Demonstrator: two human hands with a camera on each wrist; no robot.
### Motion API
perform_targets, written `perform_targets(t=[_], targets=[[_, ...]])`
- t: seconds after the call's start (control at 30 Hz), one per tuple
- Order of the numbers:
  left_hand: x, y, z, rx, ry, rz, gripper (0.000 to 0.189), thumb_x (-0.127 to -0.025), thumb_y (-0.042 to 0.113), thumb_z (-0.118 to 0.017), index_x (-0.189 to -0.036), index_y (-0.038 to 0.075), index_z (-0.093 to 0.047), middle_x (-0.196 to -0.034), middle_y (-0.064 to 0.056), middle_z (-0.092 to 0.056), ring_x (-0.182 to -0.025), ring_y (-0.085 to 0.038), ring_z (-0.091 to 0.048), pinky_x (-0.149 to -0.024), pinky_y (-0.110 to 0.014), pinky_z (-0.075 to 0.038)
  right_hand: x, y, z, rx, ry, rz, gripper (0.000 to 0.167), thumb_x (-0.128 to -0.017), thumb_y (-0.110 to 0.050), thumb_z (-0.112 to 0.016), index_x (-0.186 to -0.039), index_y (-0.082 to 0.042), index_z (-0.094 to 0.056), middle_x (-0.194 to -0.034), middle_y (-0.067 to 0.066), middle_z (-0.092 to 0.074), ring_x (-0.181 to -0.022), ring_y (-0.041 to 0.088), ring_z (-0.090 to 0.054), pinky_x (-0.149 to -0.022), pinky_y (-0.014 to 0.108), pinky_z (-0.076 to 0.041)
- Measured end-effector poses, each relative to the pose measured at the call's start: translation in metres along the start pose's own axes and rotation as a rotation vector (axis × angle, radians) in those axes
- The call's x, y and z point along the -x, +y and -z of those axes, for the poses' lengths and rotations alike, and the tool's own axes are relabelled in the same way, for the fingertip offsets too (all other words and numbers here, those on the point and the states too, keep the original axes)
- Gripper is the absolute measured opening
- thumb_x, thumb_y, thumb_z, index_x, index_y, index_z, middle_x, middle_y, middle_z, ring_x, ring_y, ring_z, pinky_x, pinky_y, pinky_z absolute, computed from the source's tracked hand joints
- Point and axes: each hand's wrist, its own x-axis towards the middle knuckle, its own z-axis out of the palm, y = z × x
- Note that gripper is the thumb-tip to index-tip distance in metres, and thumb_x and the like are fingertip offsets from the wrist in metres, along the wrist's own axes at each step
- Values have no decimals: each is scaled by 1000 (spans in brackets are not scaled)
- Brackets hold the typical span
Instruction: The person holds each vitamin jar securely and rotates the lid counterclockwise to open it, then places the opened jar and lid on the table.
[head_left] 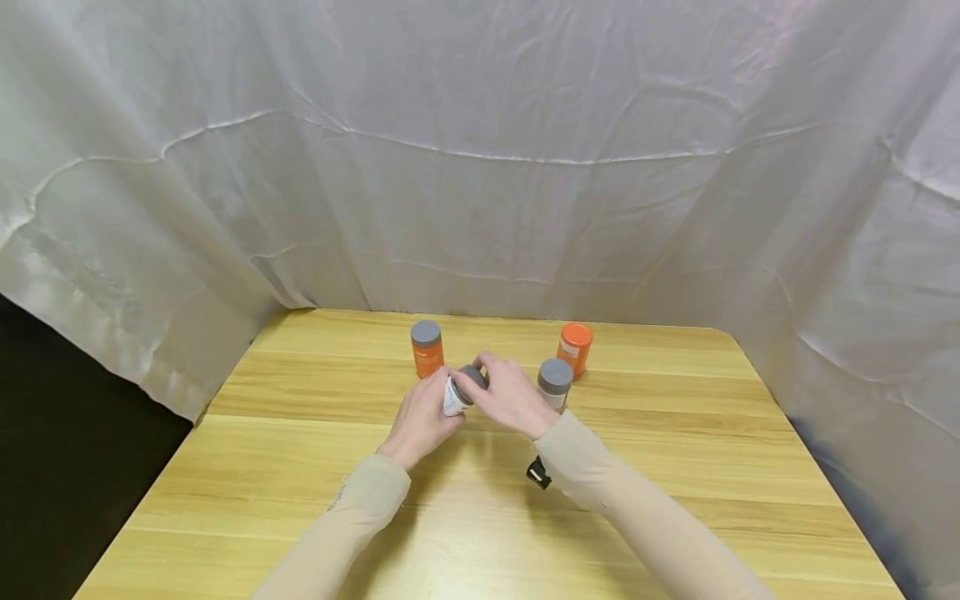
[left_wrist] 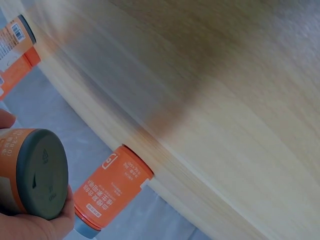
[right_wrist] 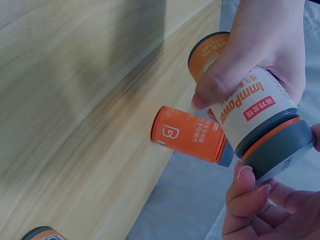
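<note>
My left hand (head_left: 422, 421) grips the body of a supplement bottle (right_wrist: 257, 102) with a white and orange label. The bottle is tilted above the table, and its dark base (left_wrist: 44, 172) shows in the left wrist view. My right hand (head_left: 516, 398) pinches the bottle's grey lid (right_wrist: 280, 150) between thumb and fingers. An orange ring shows between lid and body in the right wrist view. Just beyond my left hand stands an orange bottle (head_left: 428, 354) with a grey lid. Beside my right hand is a grey-lidded bottle (head_left: 555, 379), partly hidden by that hand.
An all-orange bottle (head_left: 574, 352) stands at the back right, behind the grey-lidded one. A small black object (head_left: 538, 472) shows at the edge of my right sleeve. The wooden table (head_left: 480, 533) is bordered by pale hanging cloth (head_left: 480, 208) at the back and sides.
</note>
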Motion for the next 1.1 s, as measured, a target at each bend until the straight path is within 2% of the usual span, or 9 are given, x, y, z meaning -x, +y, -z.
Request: perform_targets(t=[0.47, 0.77, 0.9, 1.1], targets=[[1, -1, 1, 19, 34, -27, 51, -73, 6, -84, -117, 9, -58, -97, -6, -68, -83, -20, -62, -74, -38, -51, -1, 10, -2, 4, -23, 131, 29, -99, -40, -61, -107, -12, -62, -67, -3, -55, -52, 6, -46, -47, 20, -37], [1, -2, 1, 20, 14, -23, 53, -73, 6, -84, -119, 9, -57, -98, -5, -68, -83, -19, -63, -73, -37, -52, 0, 12, 1, 41, -34, 245, 28, -98, -34, -64, -112, -9, -63, -77, -1, -60, -59, 7, -49, -52, 18, -39], [1, -2, 1, 25, 9, -28, 53, -73, 6, -84, -118, 10, -58, -97, -5, -69, -82, -19, -63, -73, -37, -52, 1, 13, 2, 43, -31, 280, 29, -98, -32, -65, -114, -8, -63, -86, 1, -65, -65, 9, -54, -57, 18, -44], [1, -2, 2, 38, -3, -28, 52, -72, 6, -83, -119, 9, -58, -96, -5, -69, -80, -18, -62, -71, -36, -51, 4, 13, 6, 51, -39, 329, 37, -97, -30, -66, -124, -6, -61, -111, 9, -71, -82, 13, -65, -69, 22, -52]])
